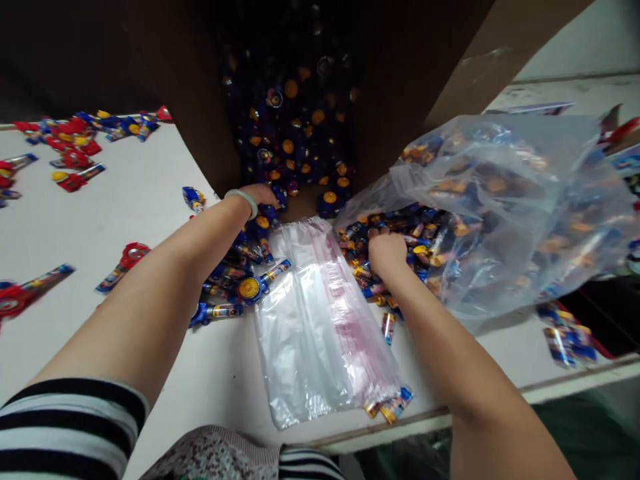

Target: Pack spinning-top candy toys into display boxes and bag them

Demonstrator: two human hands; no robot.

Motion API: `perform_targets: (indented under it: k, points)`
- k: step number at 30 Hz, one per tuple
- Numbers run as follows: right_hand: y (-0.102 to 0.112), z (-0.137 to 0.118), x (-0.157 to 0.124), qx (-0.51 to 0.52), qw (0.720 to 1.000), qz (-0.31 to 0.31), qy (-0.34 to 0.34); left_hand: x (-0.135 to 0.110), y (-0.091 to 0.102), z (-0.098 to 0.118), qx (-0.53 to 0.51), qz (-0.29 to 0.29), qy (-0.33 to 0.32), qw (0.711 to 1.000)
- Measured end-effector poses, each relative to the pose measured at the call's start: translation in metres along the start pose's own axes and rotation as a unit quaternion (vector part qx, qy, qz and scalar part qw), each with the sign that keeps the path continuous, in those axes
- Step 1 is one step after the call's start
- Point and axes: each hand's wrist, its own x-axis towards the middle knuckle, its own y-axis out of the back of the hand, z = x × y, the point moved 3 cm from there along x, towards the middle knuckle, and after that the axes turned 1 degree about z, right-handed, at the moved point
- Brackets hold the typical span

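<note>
My left hand [264, 195], with a pale bangle [243, 198] on the wrist, is at the mouth of a cardboard box [197, 100]. Its fingers close on a blue toy [279, 195] among many blue toys with round yellow discs. My right hand [387, 255] is curled into a pile of small printed tubes [425, 233] at the mouth of a large clear plastic bag [510, 173]; its fingertips are hidden. Between my arms lies a stack of flat clear bags [305, 333] with pinkish strips. A blue toy with a yellow disc and a printed tube [253, 288] touches the stack's left edge.
Red toys [73, 158] lie scattered on the white table [65, 220] at left. A few loose tubes [395, 405] sit near the table's front edge, partly beside the bag stack. More packed pieces [567, 337] lie at the right, beside a dark container [613, 313].
</note>
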Motion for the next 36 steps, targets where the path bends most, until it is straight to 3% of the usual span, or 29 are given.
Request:
perform_targets:
  k: [2,4,6,9,10,12,15,18,20,23,25,28,30,32,35,36]
  points:
    - [0.007,0.013,-0.005,0.085,0.995,0.05,0.004,-0.014,0.014,0.006,-0.126,0.003,0.029,0.992]
    - [0.017,0.025,-0.018,0.253,0.959,0.13,-0.001,-0.037,0.028,0.012,-0.25,0.008,-0.009,0.968]
    - [0.025,0.027,-0.038,0.465,0.868,0.174,-0.005,-0.069,0.034,0.015,-0.348,-0.002,-0.057,0.936]
    - [0.024,-0.005,-0.074,0.692,0.709,0.134,-0.01,-0.124,0.022,0.01,-0.462,-0.056,-0.094,0.88]
    - [0.022,-0.023,-0.087,0.727,0.677,0.113,-0.009,-0.141,0.014,0.006,-0.497,-0.068,-0.101,0.859]
    - [0.018,-0.061,-0.112,0.762,0.643,0.076,-0.005,-0.173,-0.003,-0.001,-0.548,-0.076,-0.107,0.826]
    - [0.014,-0.105,-0.142,0.771,0.634,0.053,-0.003,-0.213,-0.028,-0.012,-0.601,-0.066,-0.111,0.789]
    - [0.019,-0.126,-0.161,0.716,0.695,0.064,0.036,-0.242,-0.044,-0.017,-0.6,-0.079,-0.136,0.785]
    - [0.028,-0.13,-0.169,0.652,0.748,0.096,0.077,-0.253,-0.049,-0.017,-0.572,-0.076,-0.152,0.803]
    - [0.04,-0.13,-0.178,0.56,0.808,0.137,0.124,-0.259,-0.047,-0.019,-0.504,0.018,-0.169,0.847]
    - [0.045,-0.131,-0.183,0.504,0.838,0.138,0.156,-0.261,-0.043,-0.019,-0.435,0.071,-0.194,0.876]
    - [0.049,-0.135,-0.188,0.455,0.859,0.137,0.19,-0.266,-0.04,-0.019,-0.341,0.09,-0.222,0.909]
    - [0.047,-0.137,-0.188,0.476,0.853,0.128,0.172,-0.27,-0.038,-0.02,-0.306,0.108,-0.231,0.917]
    - [0.038,-0.141,-0.186,0.559,0.817,0.063,0.125,-0.275,-0.035,-0.019,-0.265,0.125,-0.266,0.918]
    - [0.021,-0.152,-0.182,0.694,0.699,-0.158,0.063,-0.279,-0.03,-0.015,-0.19,0.111,-0.355,0.909]
    - [0.018,-0.154,-0.182,0.712,0.67,-0.204,0.053,-0.279,-0.029,-0.015,-0.174,0.102,-0.369,0.907]
